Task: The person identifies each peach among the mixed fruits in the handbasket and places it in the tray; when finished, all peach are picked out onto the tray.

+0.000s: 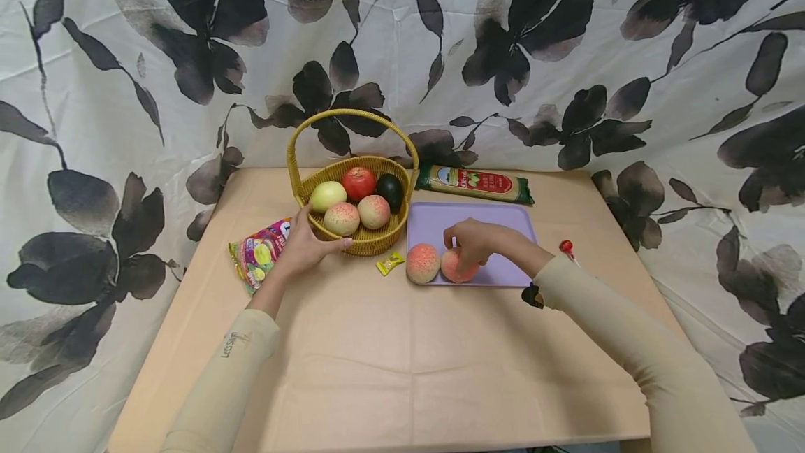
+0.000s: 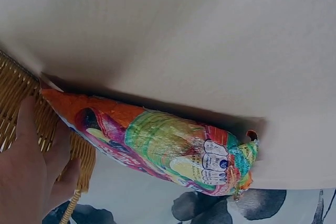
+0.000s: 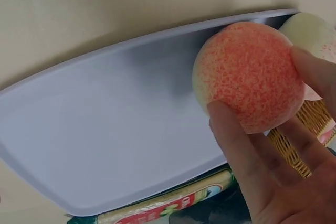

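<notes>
Yellow wicker made up the basket, which stood upright on the pale worktop, a little above the centre of the head view and slightly to the left, its handle arched over the top. Inside it sat two speckled peaches at the front, a yellow-green fruit (image 1: 328, 196) at left, a red fruit (image 1: 359, 183) at the back and a dark oval fruit (image 1: 390, 192) at right.

Right of centre, the right hand (image 1: 481, 240) pinched a pink-orange peach (image 1: 458, 272) between thumb and fingers, over the lower part of a lilac tray (image 1: 509, 219) (whether the peach touched the tray, I could not tell). Another peach (image 1: 423, 263) lay at the tray's lower left corner, just beside the held one.

The left hand (image 1: 308, 247) grasped nothing; its fingers, fairly straight, rested against the basket's left side, with the thumb along the front.

Near that hand, at centre left, lay a bright printed bag (image 1: 260, 252). A small yellow sweet (image 1: 390, 263) lay between basket and tray, a long green-ended packet (image 1: 474, 184) just above the tray, and a red lollipop (image 1: 567, 247) to its right. Behind the worktop, black-flowered white cloth (image 1: 402, 40) filled the upper frame.
</notes>
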{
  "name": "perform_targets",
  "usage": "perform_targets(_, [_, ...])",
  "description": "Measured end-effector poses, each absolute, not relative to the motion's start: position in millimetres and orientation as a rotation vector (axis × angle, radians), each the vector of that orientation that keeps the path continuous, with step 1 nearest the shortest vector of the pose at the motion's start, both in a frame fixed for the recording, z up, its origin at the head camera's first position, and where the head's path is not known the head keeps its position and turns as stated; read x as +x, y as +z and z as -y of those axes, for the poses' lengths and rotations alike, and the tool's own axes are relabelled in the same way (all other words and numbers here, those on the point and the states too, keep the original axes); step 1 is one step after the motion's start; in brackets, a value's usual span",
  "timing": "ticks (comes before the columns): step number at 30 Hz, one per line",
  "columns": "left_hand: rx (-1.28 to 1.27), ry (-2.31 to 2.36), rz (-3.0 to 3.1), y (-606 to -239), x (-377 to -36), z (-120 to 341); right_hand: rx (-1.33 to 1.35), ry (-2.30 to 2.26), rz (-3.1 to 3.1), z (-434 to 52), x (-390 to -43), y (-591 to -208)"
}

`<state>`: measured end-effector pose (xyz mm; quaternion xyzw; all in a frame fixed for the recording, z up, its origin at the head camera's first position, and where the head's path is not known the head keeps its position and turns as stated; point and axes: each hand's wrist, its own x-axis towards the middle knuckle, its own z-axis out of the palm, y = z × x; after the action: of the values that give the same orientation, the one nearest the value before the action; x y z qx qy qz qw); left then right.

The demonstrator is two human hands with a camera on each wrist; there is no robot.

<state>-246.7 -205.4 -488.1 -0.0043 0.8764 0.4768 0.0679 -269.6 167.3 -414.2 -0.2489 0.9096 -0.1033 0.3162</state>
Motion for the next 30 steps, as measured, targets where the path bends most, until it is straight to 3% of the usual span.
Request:
perform_targets(23, [-0.015,1.446,-2.625,-488.5,-246.4,206.9,-0.505,-0.248,-2.309,-163.4,-271.1,-417.5])
perform_targets(30, [-0.023,1.435,-2.626,-488.4,-246.7,207.3,-0.592,-0.172,-2.35,-159.4,-272.8,-405.1])
